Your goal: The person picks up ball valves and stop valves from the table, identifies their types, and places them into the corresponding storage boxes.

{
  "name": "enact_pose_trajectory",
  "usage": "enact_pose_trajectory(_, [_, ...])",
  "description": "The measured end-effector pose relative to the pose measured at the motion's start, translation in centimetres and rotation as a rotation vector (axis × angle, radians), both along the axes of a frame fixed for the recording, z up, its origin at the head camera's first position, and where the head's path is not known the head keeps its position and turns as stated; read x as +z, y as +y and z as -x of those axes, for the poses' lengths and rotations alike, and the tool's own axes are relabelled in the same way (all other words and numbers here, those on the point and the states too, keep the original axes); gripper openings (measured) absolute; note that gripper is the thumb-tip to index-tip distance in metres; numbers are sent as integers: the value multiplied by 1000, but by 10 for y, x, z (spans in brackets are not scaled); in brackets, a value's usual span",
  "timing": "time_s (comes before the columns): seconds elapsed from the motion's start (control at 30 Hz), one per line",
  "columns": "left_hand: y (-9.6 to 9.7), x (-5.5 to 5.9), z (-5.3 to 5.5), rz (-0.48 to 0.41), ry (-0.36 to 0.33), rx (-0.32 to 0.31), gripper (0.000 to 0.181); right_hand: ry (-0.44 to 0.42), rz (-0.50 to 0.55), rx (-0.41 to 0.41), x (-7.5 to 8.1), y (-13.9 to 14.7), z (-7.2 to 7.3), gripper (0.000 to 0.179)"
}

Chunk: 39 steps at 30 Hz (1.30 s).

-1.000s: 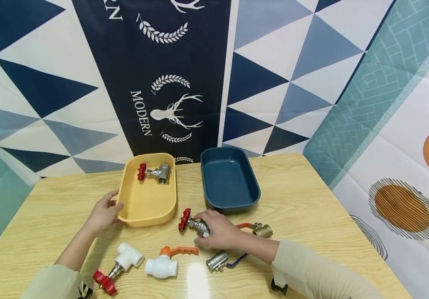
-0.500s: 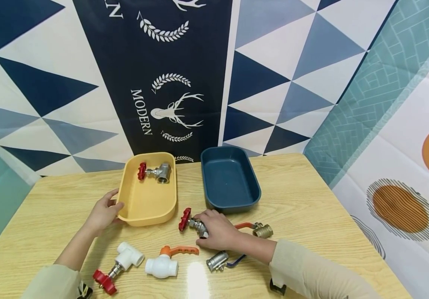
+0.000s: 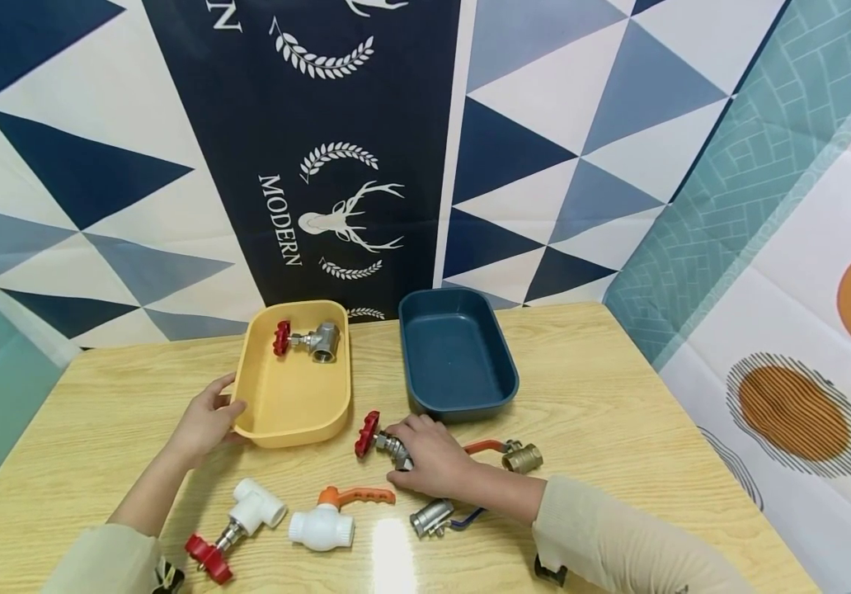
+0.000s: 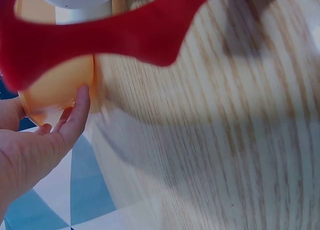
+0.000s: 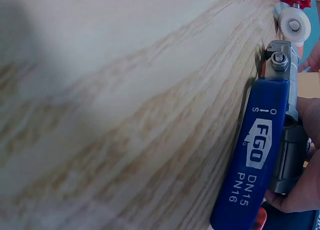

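My left hand point(image 3: 206, 419) grips the left side of a yellow tray point(image 3: 288, 404), thumb over the rim and fingers lower on the outside. In that tray lies a steel gate valve point(image 3: 325, 342) with a red handwheel. On the table in front of the blue tray, my right hand point(image 3: 436, 458) holds another metal gate valve point(image 3: 394, 447), fingers curled over its body. Its red handwheel point(image 3: 367, 434) points left, and my palm hides the rest. A blue lever point(image 5: 255, 155) fills much of the right wrist view, nearer the camera than my right hand.
The blue tray point(image 3: 458, 359) stands behind my right hand. Near the front lie a white valve with a red handwheel point(image 3: 251, 507), a white ball valve point(image 3: 322, 528) and a steel ball valve point(image 3: 430, 518). A brass ball valve point(image 3: 522, 459) lies beyond my right forearm.
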<state>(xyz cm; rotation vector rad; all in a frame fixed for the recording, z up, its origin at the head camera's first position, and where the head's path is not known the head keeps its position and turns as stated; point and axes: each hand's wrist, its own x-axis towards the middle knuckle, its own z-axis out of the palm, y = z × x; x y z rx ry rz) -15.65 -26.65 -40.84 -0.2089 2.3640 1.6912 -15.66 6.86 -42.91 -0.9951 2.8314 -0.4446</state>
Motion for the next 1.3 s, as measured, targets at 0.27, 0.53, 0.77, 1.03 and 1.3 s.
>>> enact_pose_trajectory(0.27, [-1,-2,1,0,-5,0,60,1,25,4,-1,0,0,52])
enact_pose_trajectory(0.53, [0,-1,1,16,-5,1,60,-7,46,9,-4,2,1,53])
enact_pose_trajectory(0.77, [1,0,2,28,-2,5,60,-15,59,34,-3,5,2,53])
enact_pose_trajectory(1.03, [2,2,0,8,-14,11,60,-35,72,50,-2,7,2,53])
enact_pose_trajectory(1.3, [1,1,1,13,-13,9,60,-66,113,54,6,6,1,54])
